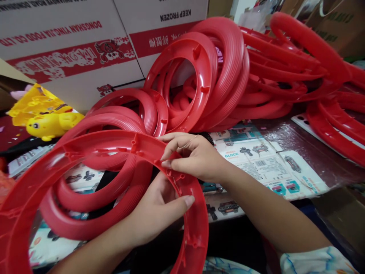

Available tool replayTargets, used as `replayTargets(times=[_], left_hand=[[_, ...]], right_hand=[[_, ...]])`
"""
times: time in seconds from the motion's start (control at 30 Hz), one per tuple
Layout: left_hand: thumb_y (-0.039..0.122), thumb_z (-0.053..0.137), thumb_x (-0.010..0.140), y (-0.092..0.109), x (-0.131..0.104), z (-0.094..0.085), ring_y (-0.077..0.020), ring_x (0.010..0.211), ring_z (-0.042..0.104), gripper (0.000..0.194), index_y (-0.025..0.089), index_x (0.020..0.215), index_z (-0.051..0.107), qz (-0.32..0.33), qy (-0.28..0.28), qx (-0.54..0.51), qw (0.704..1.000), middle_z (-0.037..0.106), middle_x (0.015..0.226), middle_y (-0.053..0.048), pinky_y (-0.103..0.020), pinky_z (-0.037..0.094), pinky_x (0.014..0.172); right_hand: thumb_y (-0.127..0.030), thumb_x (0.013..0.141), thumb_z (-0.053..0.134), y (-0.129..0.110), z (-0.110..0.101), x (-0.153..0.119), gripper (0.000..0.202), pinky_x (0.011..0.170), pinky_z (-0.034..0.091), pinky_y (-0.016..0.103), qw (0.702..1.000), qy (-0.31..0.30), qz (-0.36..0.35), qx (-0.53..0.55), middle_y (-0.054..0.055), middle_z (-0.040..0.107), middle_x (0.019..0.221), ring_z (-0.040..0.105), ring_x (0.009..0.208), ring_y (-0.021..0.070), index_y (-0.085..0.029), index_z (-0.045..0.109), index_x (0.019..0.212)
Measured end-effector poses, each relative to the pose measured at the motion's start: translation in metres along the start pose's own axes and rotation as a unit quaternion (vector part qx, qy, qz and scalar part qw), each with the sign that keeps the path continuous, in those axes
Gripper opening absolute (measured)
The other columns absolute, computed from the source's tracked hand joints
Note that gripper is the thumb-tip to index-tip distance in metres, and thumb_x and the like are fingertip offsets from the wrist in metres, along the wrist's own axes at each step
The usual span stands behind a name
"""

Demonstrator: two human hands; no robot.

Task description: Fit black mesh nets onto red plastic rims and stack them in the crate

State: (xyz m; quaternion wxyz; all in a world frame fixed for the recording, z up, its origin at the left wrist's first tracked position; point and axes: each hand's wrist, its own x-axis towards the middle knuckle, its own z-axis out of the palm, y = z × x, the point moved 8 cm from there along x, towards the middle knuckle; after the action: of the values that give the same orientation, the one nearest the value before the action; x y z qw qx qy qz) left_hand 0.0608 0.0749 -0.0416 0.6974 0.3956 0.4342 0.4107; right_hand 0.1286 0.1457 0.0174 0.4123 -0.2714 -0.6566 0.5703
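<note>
A large red plastic ring (85, 152), hollow side up with small pegs inside, fills the lower left of the head view. My left hand (159, 209) grips its right rim from below, thumb laid across the inner channel. My right hand (191, 156) pinches the same rim just above, fingertips pressed into the channel near a peg. Under the held ring lies a second ribbed red ring (94, 198) on the table.
A heap of red rings (216, 72) leans against a white and red cardboard box (74, 49) at the back. More red rings (336, 125) lie at right. Yellow toys (42, 114) sit at left. Printed toy packaging cards (268, 163) cover the table.
</note>
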Motion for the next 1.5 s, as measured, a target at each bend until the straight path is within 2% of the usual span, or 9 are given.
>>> replayTargets(times=[0.23, 0.5, 0.7, 0.8, 0.97, 1.1, 1.23, 1.33, 1.5], left_hand=[[0.023, 0.077, 0.070, 0.001, 0.000, 0.003, -0.0162, 0.081, 0.067, 0.044, 0.021, 0.107, 0.053, 0.022, -0.035, -0.006, 0.999, 0.070, 0.090, -0.001, -0.026, 0.054, 0.073], [0.017, 0.075, 0.065, 0.001, -0.003, -0.007, -0.0161, 0.075, 0.065, 0.042, 0.020, 0.099, 0.051, 0.014, 0.084, 0.030, 0.996, 0.068, 0.086, -0.001, -0.026, 0.052, 0.067], [0.022, 0.073, 0.071, 0.004, -0.002, -0.004, -0.0230, 0.101, 0.066, 0.047, 0.020, 0.110, 0.048, 0.036, 0.079, 0.016, 0.996, 0.068, 0.109, -0.007, -0.030, 0.054, 0.080], [0.018, 0.068, 0.073, 0.008, -0.005, -0.006, -0.0179, 0.092, 0.067, 0.048, 0.021, 0.114, 0.044, 0.050, 0.100, 0.052, 0.992, 0.069, 0.103, -0.003, -0.026, 0.053, 0.075], [0.008, 0.061, 0.064, 0.012, -0.006, -0.008, -0.0124, 0.072, 0.064, 0.045, 0.020, 0.105, 0.046, 0.040, 0.111, 0.086, 0.989, 0.068, 0.084, 0.002, -0.020, 0.050, 0.064], [0.009, 0.061, 0.065, 0.011, -0.007, -0.008, -0.0121, 0.069, 0.063, 0.042, 0.022, 0.101, 0.044, 0.028, 0.096, 0.074, 0.992, 0.066, 0.079, 0.003, -0.020, 0.050, 0.062], [0.012, 0.063, 0.070, 0.008, -0.008, 0.001, -0.0115, 0.067, 0.061, 0.042, 0.023, 0.102, 0.040, 0.013, 0.031, 0.059, 0.998, 0.063, 0.079, 0.003, -0.020, 0.051, 0.060], [0.008, 0.059, 0.073, 0.008, -0.009, 0.008, -0.0122, 0.074, 0.063, 0.039, 0.023, 0.101, 0.038, 0.025, -0.009, 0.053, 0.998, 0.063, 0.086, 0.002, -0.021, 0.052, 0.065], [0.001, 0.052, 0.073, 0.004, -0.008, 0.013, -0.0120, 0.082, 0.062, 0.045, 0.023, 0.110, 0.037, 0.032, -0.021, 0.081, 0.996, 0.063, 0.095, 0.001, -0.021, 0.051, 0.070]], right_hand=[[-0.004, 0.069, 0.066, -0.001, 0.000, 0.001, 0.011, 0.087, 0.049, 0.029, 1.000, -0.012, -0.001, -0.004, 0.005, 0.064, 0.119, 0.065, 0.098, 0.0136, -0.014, 0.068, 0.072], [-0.003, 0.069, 0.067, 0.000, 0.002, 0.000, 0.013, 0.094, 0.047, 0.032, 0.999, -0.013, -0.014, -0.049, 0.006, 0.065, 0.117, 0.063, 0.106, 0.0157, -0.015, 0.069, 0.075], [-0.006, 0.071, 0.067, 0.003, 0.002, 0.001, 0.010, 0.094, 0.048, 0.033, 0.999, -0.003, -0.023, -0.043, 0.006, 0.065, 0.118, 0.064, 0.105, 0.0161, -0.015, 0.068, 0.075], [-0.005, 0.071, 0.067, 0.003, 0.005, 0.002, 0.010, 0.092, 0.049, 0.032, 0.999, -0.007, -0.027, -0.047, 0.006, 0.066, 0.115, 0.064, 0.103, 0.0158, -0.015, 0.068, 0.075], [-0.007, 0.073, 0.067, 0.001, 0.007, 0.000, 0.008, 0.087, 0.050, 0.031, 0.997, -0.012, -0.033, -0.072, 0.007, 0.067, 0.109, 0.065, 0.099, 0.0160, -0.015, 0.067, 0.075], [-0.012, 0.074, 0.070, -0.008, 0.004, -0.001, 0.009, 0.090, 0.049, 0.032, 0.993, -0.047, -0.061, -0.094, 0.008, 0.064, 0.115, 0.063, 0.104, 0.0165, -0.015, 0.068, 0.082], [-0.015, 0.076, 0.072, -0.020, 0.006, -0.003, 0.008, 0.099, 0.045, 0.035, 0.977, -0.130, -0.094, -0.142, 0.009, 0.060, 0.122, 0.058, 0.115, 0.0186, -0.016, 0.069, 0.083], [-0.014, 0.077, 0.069, -0.023, 0.004, -0.003, 0.004, 0.097, 0.046, 0.035, 0.973, -0.139, -0.098, -0.155, 0.008, 0.058, 0.125, 0.058, 0.115, 0.0185, -0.017, 0.069, 0.080], [-0.010, 0.075, 0.069, -0.022, 0.005, -0.004, 0.004, 0.098, 0.045, 0.033, 0.966, -0.142, -0.099, -0.191, 0.010, 0.057, 0.125, 0.057, 0.116, 0.0196, -0.014, 0.068, 0.074]])
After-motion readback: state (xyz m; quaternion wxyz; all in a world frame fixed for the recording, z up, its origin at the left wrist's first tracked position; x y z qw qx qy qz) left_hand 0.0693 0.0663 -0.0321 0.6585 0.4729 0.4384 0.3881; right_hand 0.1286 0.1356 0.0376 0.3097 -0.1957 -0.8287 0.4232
